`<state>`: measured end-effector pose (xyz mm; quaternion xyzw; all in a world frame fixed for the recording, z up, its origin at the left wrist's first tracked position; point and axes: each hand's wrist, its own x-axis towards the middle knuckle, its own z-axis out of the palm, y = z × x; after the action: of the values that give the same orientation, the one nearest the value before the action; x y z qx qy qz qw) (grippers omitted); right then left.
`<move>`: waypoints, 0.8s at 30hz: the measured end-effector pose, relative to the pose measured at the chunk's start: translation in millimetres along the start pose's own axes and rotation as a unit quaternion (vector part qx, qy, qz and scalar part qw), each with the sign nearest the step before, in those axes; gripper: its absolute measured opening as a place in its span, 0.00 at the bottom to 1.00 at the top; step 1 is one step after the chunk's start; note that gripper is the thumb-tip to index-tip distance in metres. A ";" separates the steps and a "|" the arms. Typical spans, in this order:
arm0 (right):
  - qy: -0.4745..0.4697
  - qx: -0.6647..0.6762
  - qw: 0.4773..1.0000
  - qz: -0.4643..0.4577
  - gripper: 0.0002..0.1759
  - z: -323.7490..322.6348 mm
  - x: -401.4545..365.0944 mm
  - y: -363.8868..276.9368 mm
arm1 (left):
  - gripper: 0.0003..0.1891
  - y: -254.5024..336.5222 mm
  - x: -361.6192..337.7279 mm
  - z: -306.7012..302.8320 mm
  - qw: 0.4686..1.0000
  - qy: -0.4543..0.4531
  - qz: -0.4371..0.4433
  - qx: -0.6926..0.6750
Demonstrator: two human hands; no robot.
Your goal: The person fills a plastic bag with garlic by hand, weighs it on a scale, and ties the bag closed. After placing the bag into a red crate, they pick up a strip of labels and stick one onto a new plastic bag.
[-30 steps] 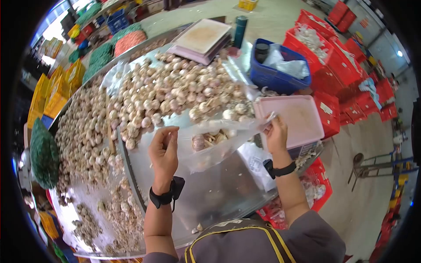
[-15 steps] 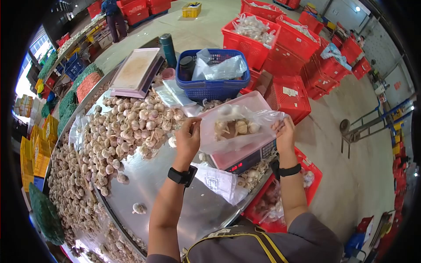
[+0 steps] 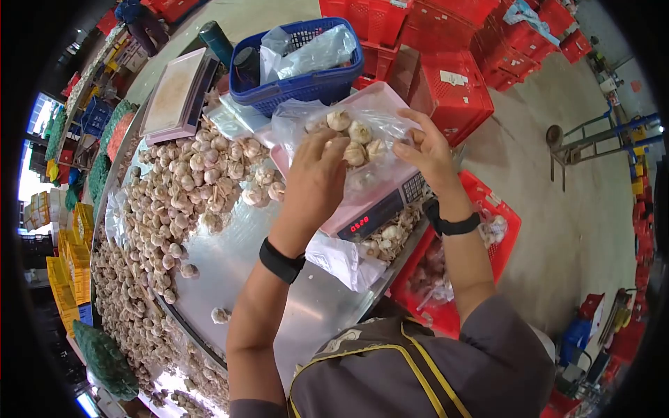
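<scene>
A clear plastic bag point(image 3: 287, 120) with several garlic bulbs point(image 3: 355, 154) inside lies on the pink pan point(image 3: 382, 98) of a digital scale, whose red display point(image 3: 359, 224) is lit. My left hand point(image 3: 315, 174) is over the bag's left side with its fingers curled; their tips are hidden, so what they pinch does not show. At the bag's right side is my right hand point(image 3: 431, 150), thumb and fingers apart, close to the plastic. Left of the scale spreads a heap of garlic point(image 3: 202, 164) on the metal table point(image 3: 279, 327).
Behind the scale stands a blue basket point(image 3: 296, 94) with plastic bags and a dark container. A second scale point(image 3: 178, 94) and a teal bottle point(image 3: 216, 43) are at the back left. Red crates point(image 3: 453, 90) stack beyond; a red crate point(image 3: 512, 226) with bagged garlic sits at the right.
The raised bag has come down onto the scale pan, and the display reading is higher. My left hand has moved over the bag; my right hand's fingers have spread. The view has tilted downward.
</scene>
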<state>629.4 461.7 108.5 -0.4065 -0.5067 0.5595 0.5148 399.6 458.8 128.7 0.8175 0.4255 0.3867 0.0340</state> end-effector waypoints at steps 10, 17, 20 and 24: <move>-0.005 0.006 0.999 0.037 0.26 -7.0 -10.0 -26.9 | 0.10 -5.9 -11.2 44.0 0.962 -0.210 -0.165 -0.053; 0.003 0.010 0.998 0.066 0.22 -6.1 -24.8 -29.2 | 0.26 12.4 -32.6 61.0 0.914 -0.360 -0.184 0.013; -0.008 0.005 0.998 0.064 0.23 -2.6 -24.4 -28.6 | 0.28 13.2 -34.5 66.0 0.912 -0.355 -0.202 -0.026; -0.011 -0.019 0.998 0.056 0.23 -11.1 -21.8 -10.9 | 0.29 4.9 -50.5 47.6 0.956 -0.191 -0.170 -0.141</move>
<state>645.0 441.3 116.0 -0.4381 -0.4992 0.5819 0.4693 417.3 432.2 66.9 0.7788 0.4843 0.2678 0.2953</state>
